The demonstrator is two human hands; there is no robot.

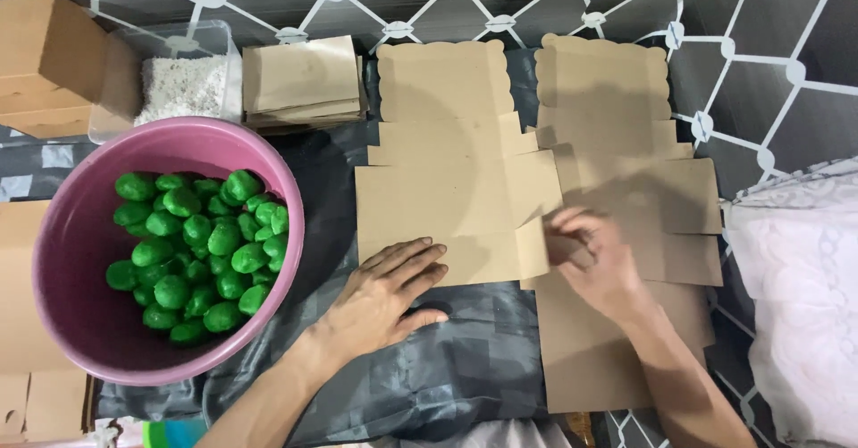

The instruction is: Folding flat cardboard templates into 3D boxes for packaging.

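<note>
Cardboard (447, 207) is pressed flat on the dark cloth (465, 359) by the left hand (384, 292), fingers spread, while its side flap (534, 234) is pinched by the right hand (594, 260) beside a pink basin (63, 234) of green balls (201, 251)

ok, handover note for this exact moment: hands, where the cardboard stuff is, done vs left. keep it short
Left hand: flat, fingers spread, pressing the lower edge of the unfolded box blank.
Right hand: blurred, fingers on that blank's right side flap; grip unclear.
More flat blanks lie under and to the right of it.
Pink basin at left holds green balls.
Stack of folded cardboard pieces and a clear tub of white material sit at the top.
Done: blank laid flat, no wall standing.
Left: all folding; no balls are on the blanks.
</note>
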